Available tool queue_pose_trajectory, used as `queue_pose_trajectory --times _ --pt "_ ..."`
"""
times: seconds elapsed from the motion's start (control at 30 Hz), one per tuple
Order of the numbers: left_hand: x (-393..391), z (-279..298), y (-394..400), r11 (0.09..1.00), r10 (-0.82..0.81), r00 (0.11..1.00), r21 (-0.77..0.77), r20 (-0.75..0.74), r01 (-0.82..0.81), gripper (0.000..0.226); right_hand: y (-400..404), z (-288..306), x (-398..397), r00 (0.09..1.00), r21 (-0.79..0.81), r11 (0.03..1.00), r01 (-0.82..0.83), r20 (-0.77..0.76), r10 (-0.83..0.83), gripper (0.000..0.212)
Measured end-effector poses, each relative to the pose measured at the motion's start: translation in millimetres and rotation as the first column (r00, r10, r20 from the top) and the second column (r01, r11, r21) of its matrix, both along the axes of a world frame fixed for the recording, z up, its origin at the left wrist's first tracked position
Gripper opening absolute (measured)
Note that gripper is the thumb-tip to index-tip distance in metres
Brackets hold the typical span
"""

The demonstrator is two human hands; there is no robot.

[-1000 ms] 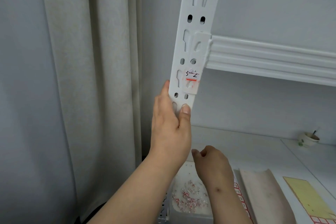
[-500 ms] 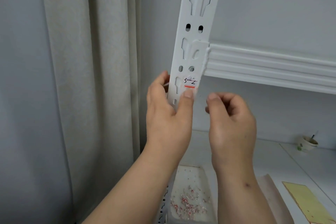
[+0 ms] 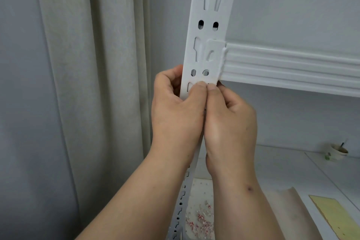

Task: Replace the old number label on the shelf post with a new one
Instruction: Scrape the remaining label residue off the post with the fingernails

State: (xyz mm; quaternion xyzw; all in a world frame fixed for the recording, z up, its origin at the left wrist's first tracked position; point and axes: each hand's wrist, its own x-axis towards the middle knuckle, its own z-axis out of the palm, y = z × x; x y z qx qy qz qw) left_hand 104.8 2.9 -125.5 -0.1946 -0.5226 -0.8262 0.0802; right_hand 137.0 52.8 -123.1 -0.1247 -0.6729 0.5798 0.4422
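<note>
A white slotted shelf post [image 3: 209, 15] runs up the middle of the head view, with a ribbed white crossbeam [image 3: 292, 68] hooked into it on the right. My left hand [image 3: 177, 109] wraps the post's left edge, thumb pressed on its front just below the beam joint. My right hand [image 3: 229, 121] is beside it, thumb tip touching the left thumb on the same spot. Both thumbs cover the handwritten number label, so it is hidden.
A beige curtain [image 3: 93, 84] hangs close on the left. Below, a white tray [image 3: 200, 218] holds red-and-white paper scraps. A yellow sheet [image 3: 337, 218] lies on the lower shelf at the right, and a small cup [image 3: 338, 151] stands at the back.
My right hand rose from near the tray to the post and met the left thumb. My left hand slid up the post, and the label went out of sight under the thumbs.
</note>
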Motion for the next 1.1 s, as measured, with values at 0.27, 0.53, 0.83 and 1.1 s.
queue_pose_trajectory --times 0.27,0.53,0.83,1.1 --pt "0.4 3.4 0.0 0.997 -0.067 0.997 0.043 0.024 0.066 0.032 -2.1 -1.4 1.8 0.999 0.08 0.996 0.034 0.023 -0.036 0.025" --pt "-0.4 -0.2 -0.4 0.997 -0.078 0.997 0.021 -0.002 0.078 0.037 -4.3 -4.2 4.1 0.999 0.035 0.999 -0.037 0.041 0.036 0.029" --pt "1.0 0.2 0.9 0.999 -0.034 0.999 -0.015 -0.027 0.034 0.032 -3.2 -1.7 3.8 1.0 -0.022 1.0 -0.015 0.022 0.016 0.03" --pt "-0.9 0.0 2.3 0.999 -0.047 0.999 0.013 -0.006 0.047 0.036 -2.2 -3.3 4.6 0.998 0.035 0.999 0.01 0.065 -0.012 0.029"
